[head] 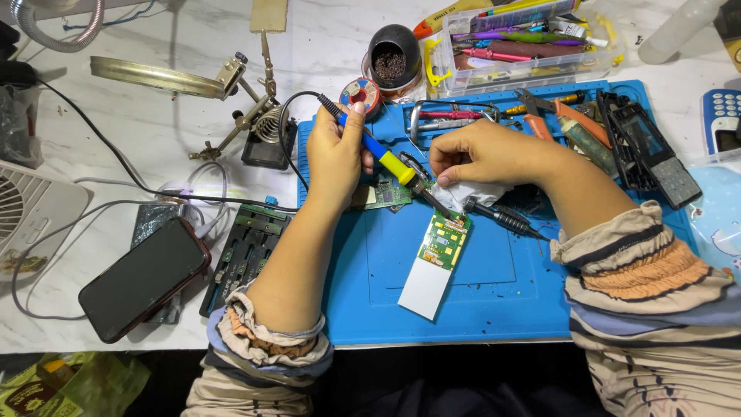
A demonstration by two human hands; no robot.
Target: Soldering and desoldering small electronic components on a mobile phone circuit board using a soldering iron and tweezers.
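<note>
My left hand (pixel 336 154) grips a soldering iron (pixel 386 158) with a blue and yellow handle, its tip angled down to the top edge of a green circuit board (pixel 442 241). A white panel (pixel 426 286) extends from that board on the blue work mat (pixel 494 293). My right hand (pixel 482 153) pinches a crumpled white tissue (pixel 465 193) just right of the iron's tip. A second small green board (pixel 382 194) lies under the iron beside my left hand.
A dark phone (pixel 143 278) lies at the left on a holder jig (pixel 243 251). Behind are a helping-hands stand (pixel 247 108), solder spool (pixel 360 93), tip-cleaner pot (pixel 392 58), a clear tool box (pixel 525 42), pliers (pixel 552 112) and a disassembled phone (pixel 656 150). A screwdriver (pixel 505 218) lies nearby.
</note>
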